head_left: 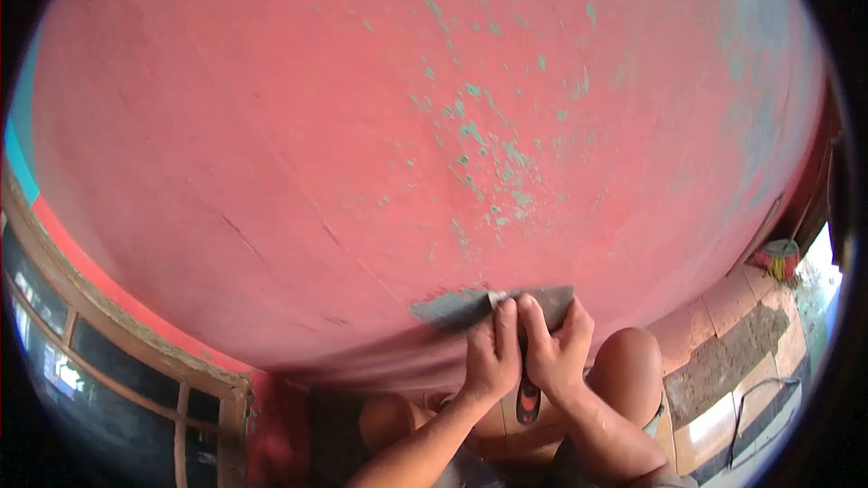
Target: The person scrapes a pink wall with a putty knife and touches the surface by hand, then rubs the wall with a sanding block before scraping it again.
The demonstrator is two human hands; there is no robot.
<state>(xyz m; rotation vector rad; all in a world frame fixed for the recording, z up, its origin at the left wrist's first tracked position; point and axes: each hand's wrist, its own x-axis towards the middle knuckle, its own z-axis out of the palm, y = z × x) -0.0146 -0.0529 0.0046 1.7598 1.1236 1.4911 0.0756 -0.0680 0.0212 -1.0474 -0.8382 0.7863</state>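
Both of my hands grip one wide-bladed scraper [553, 298], its metal edge resting against the pink wall [289, 117]. My left hand [495, 357] is closed on its left side, the thumb pressed up along the blade. On the other side my right hand [559, 350] is closed too, its thumb beside the left one. The black and red handle [528, 402] points down between my wrists. Left of the blade is a grey-green patch [448, 309] where the pink paint is off. The fingers behind the blade are partly hidden.
Green-grey flecks [506, 158] dot the wall above my hands. A wood-framed window [117, 366] stands at lower left. My bent knee [628, 370] is close to my right arm. At right are floor tiles with a rough bare strip [728, 361] and a red-yellow bundle [779, 258].
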